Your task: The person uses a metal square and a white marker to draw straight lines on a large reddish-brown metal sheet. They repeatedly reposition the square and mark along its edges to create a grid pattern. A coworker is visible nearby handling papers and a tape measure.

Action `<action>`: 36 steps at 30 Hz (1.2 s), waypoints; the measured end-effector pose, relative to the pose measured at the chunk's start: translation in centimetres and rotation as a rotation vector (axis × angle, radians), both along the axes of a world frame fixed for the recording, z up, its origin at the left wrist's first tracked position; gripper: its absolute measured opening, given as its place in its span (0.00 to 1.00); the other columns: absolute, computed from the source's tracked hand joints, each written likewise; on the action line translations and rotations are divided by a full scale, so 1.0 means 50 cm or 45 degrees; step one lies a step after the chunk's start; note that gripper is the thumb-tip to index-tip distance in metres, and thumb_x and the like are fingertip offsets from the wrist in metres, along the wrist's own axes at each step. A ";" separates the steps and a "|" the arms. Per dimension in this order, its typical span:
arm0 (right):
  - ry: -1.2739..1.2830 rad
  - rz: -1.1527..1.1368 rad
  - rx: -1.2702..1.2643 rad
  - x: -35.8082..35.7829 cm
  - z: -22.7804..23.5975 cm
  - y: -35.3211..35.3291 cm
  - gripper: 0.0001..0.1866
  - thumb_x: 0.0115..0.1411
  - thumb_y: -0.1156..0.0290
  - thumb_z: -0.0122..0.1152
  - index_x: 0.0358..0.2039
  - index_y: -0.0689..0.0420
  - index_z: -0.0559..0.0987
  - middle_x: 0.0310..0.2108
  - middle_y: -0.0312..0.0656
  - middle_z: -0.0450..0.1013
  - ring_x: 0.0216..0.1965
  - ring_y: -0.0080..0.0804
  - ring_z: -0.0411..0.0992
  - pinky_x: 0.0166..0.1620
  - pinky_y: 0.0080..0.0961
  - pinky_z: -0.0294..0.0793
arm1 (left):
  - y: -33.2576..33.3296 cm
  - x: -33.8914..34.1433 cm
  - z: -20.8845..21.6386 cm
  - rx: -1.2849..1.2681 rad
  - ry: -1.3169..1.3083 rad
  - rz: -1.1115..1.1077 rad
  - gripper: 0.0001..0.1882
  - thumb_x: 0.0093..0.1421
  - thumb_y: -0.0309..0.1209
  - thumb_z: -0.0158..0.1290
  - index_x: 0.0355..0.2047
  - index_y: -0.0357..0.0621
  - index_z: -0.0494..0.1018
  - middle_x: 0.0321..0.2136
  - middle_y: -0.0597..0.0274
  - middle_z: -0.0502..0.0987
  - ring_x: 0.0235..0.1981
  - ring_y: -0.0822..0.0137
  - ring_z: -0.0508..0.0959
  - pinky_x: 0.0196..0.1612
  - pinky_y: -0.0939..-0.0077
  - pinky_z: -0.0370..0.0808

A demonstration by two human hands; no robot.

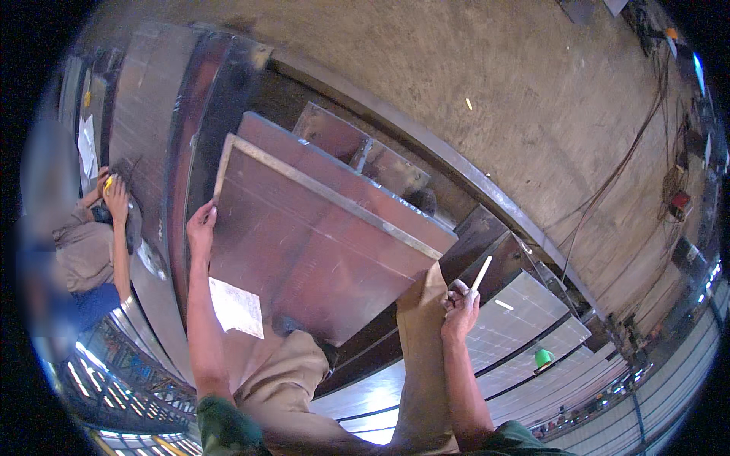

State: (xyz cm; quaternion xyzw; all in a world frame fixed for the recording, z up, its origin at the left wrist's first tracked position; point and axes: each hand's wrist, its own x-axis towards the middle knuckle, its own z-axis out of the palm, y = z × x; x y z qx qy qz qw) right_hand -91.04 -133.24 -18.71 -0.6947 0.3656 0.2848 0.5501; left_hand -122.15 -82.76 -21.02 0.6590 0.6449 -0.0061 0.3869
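On the Workshop Plates, Square and Chalk in Hand

Beside a brown floor (pixel 532 91) strewn with tangled cables (pixel 672 185), a reddish-brown metal plate (pixel 327 251) bears an L-shaped metal square (pixel 334 195); a white sheet (pixel 237 308) shows next to the left forearm. At far left, a co-worker (pixel 87 254) leans over another plate (pixel 144 106). The hands are well apart: the left hand (pixel 201 220), arm outstretched, grips the square's short leg; the right hand (pixel 461 308), raised near the knee (pixel 423 304), pinches a tilted chalk stick (pixel 482 272).
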 end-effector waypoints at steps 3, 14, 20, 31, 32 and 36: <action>0.004 -0.081 0.023 0.038 -0.011 0.029 0.18 0.70 0.54 0.42 0.44 0.57 0.65 0.46 0.45 0.72 0.32 0.28 0.70 0.32 0.25 0.73 | -0.009 0.016 0.010 -0.093 0.084 0.099 0.17 0.64 0.28 0.54 0.52 0.38 0.74 0.45 0.63 0.78 0.45 0.72 0.75 0.51 0.78 0.69; -0.433 1.102 -0.258 0.201 0.020 0.178 0.09 0.63 0.74 0.52 0.42 0.62 0.74 0.40 0.43 0.74 0.39 0.37 0.71 0.47 0.33 0.69 | 0.004 -0.048 -0.024 -0.078 0.133 0.230 0.18 0.63 0.27 0.55 0.53 0.37 0.71 0.45 0.64 0.76 0.46 0.73 0.74 0.52 0.79 0.67; -0.519 1.846 0.226 0.174 0.016 0.301 0.09 0.54 0.78 0.60 0.36 0.58 0.73 0.55 0.53 0.64 0.42 0.49 0.66 0.47 0.43 0.68 | 0.008 -0.061 -0.021 -0.107 0.070 0.296 0.19 0.64 0.28 0.55 0.54 0.36 0.70 0.46 0.63 0.76 0.48 0.72 0.73 0.54 0.78 0.66; -0.489 1.811 0.251 0.152 0.007 0.351 0.08 0.57 0.74 0.60 0.36 0.58 0.72 0.59 0.61 0.58 0.42 0.50 0.65 0.47 0.44 0.67 | -0.011 -0.030 -0.010 -0.030 0.127 0.280 0.21 0.63 0.30 0.57 0.55 0.36 0.70 0.49 0.61 0.75 0.52 0.68 0.72 0.58 0.75 0.64; -0.488 1.828 0.249 0.153 0.008 0.353 0.07 0.57 0.73 0.60 0.36 0.58 0.72 0.59 0.61 0.58 0.42 0.51 0.65 0.47 0.45 0.67 | -0.011 -0.028 -0.010 -0.030 0.135 0.285 0.21 0.62 0.29 0.57 0.55 0.36 0.70 0.50 0.61 0.75 0.53 0.68 0.72 0.59 0.75 0.64; -0.522 1.892 0.229 0.150 0.003 0.349 0.08 0.58 0.72 0.60 0.35 0.58 0.72 0.59 0.61 0.58 0.42 0.52 0.65 0.47 0.45 0.67 | -0.012 -0.016 -0.010 -0.052 0.136 0.309 0.20 0.62 0.29 0.57 0.54 0.36 0.71 0.50 0.61 0.75 0.52 0.69 0.72 0.58 0.75 0.64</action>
